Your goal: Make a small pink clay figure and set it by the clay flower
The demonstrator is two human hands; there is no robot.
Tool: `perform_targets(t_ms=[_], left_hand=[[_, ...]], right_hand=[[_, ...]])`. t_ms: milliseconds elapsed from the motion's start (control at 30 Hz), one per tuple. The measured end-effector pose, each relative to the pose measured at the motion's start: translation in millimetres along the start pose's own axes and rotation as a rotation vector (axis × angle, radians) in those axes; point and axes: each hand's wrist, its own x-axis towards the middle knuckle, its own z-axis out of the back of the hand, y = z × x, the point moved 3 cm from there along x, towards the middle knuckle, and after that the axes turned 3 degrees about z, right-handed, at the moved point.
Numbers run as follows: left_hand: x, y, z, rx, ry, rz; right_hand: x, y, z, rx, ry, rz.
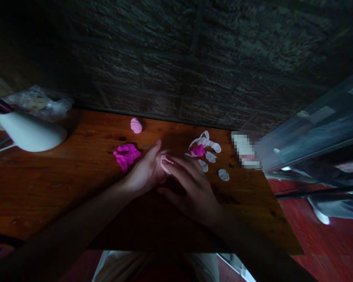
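Note:
A small piece of pale pink modelling clay (166, 164) sits between my two hands over the wooden table. My left hand (148, 168) cups it in the palm, thumb pointing up and away. Over it from the right lies my right hand (191, 180), its curled fingers pressing on the clay and hiding part of it. Left of my hands is a crumpled flat magenta clay piece (127, 155). Farther back lies a pink clay lump (136, 125). Beside my right hand are several thin whitish petal-like pieces (214, 146) around a small magenta bit (198, 150).
A white rounded object (35, 131), perhaps a lamp, and a clear plastic bag (44, 102) occupy the table's left end. A dark brick-patterned wall (164, 74) borders the back. At the right stand a blurred white box (245, 150) and a metal-framed panel (312, 121).

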Motion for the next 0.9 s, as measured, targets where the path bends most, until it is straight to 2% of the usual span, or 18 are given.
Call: perform_targets(t_ms=[133,200,267,300,367,467,533,600,700,900], left_hand=[[-4.1,12.9,-11.9,0.102,0.243,0.06],[-5.4,15.8,-13.4,0.15,0.292,0.07],[-5.8,14.3,-10.9,0.242,0.296,0.075],[-5.5,11.0,-7.8,0.306,0.263,0.058],[-5.1,-1.3,1.4,0.431,0.113,-0.05],[-8.7,-25.0,14.8,0.546,-0.185,-0.333],[-12.6,-34.2,18.7,0.628,-0.297,-0.483],[-15.5,-35.9,19.3,0.716,-0.338,-0.57],[-17.7,-30.5,17.8,0.832,-0.337,-0.638],[-16.6,-18.3,18.1,0.93,-0.32,-0.656]], right_hand=[[-1.1,-8.1,-0.7,-0.053,-0.044,-0.018],[-1.3,-14.5,1.9,0.035,-0.058,-0.103],[-1.3,-23.0,6.9,0.186,-0.092,-0.246],[-1.5,-27.8,9.5,0.273,-0.117,-0.335],[-2.5,-37.8,13.7,0.45,-0.183,-0.528],[-4.3,-48.1,12.7,0.777,-0.248,-0.773],[-4.3,-50.2,8.8,0.98,-0.275,-0.893],[-3.5,-49.3,3.8,1.126,-0.274,-1.005],[-2.3,-46.9,-1.7,1.214,-0.285,-1.129],[-4.9,-41.2,-9.4,1.341,-0.194,-1.213]])
